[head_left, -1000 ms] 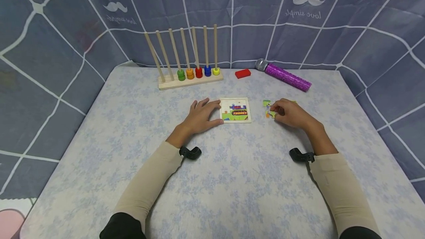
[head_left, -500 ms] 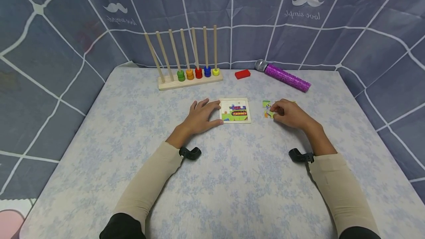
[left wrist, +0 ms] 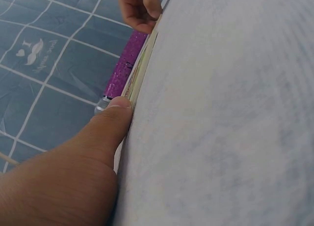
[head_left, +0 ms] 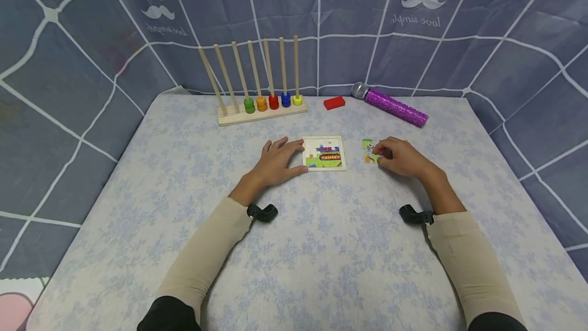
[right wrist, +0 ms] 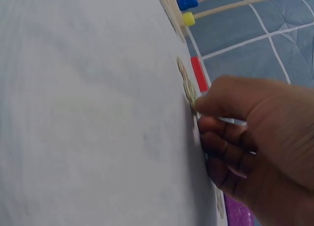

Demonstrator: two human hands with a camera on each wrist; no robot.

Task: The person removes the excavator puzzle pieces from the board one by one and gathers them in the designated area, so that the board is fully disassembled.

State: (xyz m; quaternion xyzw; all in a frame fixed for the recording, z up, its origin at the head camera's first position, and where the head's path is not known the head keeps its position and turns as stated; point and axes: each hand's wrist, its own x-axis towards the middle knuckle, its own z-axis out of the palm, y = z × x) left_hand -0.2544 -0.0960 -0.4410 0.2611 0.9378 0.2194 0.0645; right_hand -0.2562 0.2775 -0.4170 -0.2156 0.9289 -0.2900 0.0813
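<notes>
A square wooden jigsaw puzzle tray (head_left: 312, 142), partly filled with a colourful vehicle picture, lies on the table in the head view. My left hand (head_left: 277, 162) rests against its left side, index finger at the upper corner, thumb at the lower one. Further right, my right hand (head_left: 400, 156) is bent down over several green, printed puzzle pieces (head_left: 368, 143). Its thumb and index finger pinch a puzzle piece, mostly hidden by the hand. In the right wrist view, thin puzzle pieces (right wrist: 185, 81) lie flat beside the thumb tip. The left wrist view shows my left thumb (left wrist: 105, 127) touching the tray's edge.
Behind the tray stands a wooden peg rack (head_left: 262, 115) with coloured beads on several of its rods. A red block (head_left: 334, 102) and a purple glitter microphone (head_left: 395, 107) lie along the back. Grey checked cloth (head_left: 349, 14) hangs round the table (head_left: 340, 249).
</notes>
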